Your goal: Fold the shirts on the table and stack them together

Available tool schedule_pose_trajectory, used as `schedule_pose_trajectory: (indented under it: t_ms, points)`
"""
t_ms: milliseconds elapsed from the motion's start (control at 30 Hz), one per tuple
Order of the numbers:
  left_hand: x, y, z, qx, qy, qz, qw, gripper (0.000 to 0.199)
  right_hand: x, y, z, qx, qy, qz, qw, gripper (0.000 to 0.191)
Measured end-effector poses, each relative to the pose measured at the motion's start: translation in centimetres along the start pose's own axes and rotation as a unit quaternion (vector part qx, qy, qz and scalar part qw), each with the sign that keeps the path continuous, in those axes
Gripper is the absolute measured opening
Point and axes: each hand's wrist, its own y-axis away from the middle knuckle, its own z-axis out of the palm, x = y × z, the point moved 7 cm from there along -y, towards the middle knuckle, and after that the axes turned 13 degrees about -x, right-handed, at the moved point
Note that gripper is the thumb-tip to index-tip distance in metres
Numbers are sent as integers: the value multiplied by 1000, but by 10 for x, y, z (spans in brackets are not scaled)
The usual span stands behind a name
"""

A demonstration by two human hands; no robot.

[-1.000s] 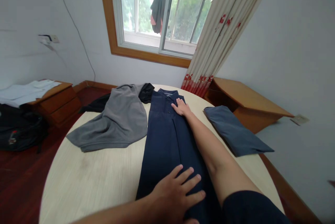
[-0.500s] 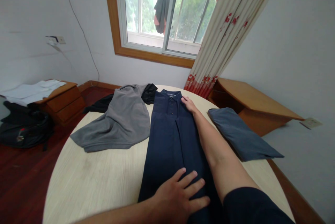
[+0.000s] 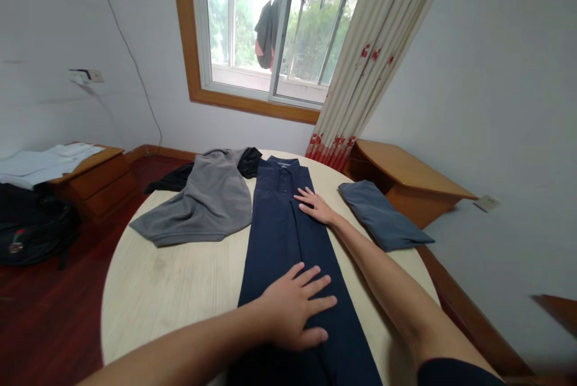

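Observation:
A navy buttoned shirt (image 3: 274, 242) lies lengthwise on the round table, folded into a long strip with its collar at the far end. My left hand (image 3: 295, 308) rests flat on the near half of it, fingers spread. Farther up, my right hand (image 3: 315, 205) lies open on the shirt's right side, below the buttons, palm down. Neither hand grips the cloth. Left of the shirt a grey and black garment (image 3: 211, 193) is spread loosely. On the right, near the table edge, lies a folded blue-grey garment (image 3: 383, 214).
The pale round table (image 3: 180, 290) carries all the clothes. A wooden cabinet (image 3: 410, 166) stands against the right wall, behind the table edge. To the left are a drawer unit (image 3: 103, 184) with papers on top and a black bag (image 3: 36, 223). A curtain (image 3: 360, 73) hangs by the window.
My right hand has come down from beside the collar to the middle of the shirt's right side. My left hand stays flat on the near part. The view has shifted a little.

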Motion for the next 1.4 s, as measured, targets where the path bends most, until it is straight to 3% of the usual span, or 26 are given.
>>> schedule_pose_trajectory:
  t_ms: [200,300,367,533,633,733,833,933,1067,1200,1300,1400]
  points:
    - [5,5,1,32,23,43,998,67,-57,73,22,3,51,-35,998,59]
    - [-2,17,-9,58,47,50,996,61,-85,110,34,-2,55,-50,997,60]
    - [-20,29,-21,94,49,10,994,51,-105,136,41,-12,47,-59,997,61]
    - [-91,73,-49,199,35,-136,970,41,-145,195,60,-34,-5,-90,995,57]
    - [-126,91,-53,227,31,-193,954,39,-134,211,57,32,-65,-74,995,50]
    - [-145,97,-52,238,38,-222,945,39,-94,206,44,128,-92,-20,987,48]
    - [-149,97,-53,232,36,-224,946,38,-55,185,31,164,-62,23,984,46]
    - [-143,95,-54,198,19,-221,955,39,-35,160,21,159,-37,26,986,45]
    - [-130,94,-51,108,15,-224,969,50,-33,144,16,130,-32,-17,991,46]
    - [-112,89,-45,43,5,-199,979,52,-41,150,22,72,-54,-58,994,45]
    - [-102,85,-44,55,-14,-191,980,48,-56,162,30,28,-72,-85,993,40]
    - [-91,85,-42,89,-26,-174,980,45,-74,176,39,26,-83,-104,991,33]
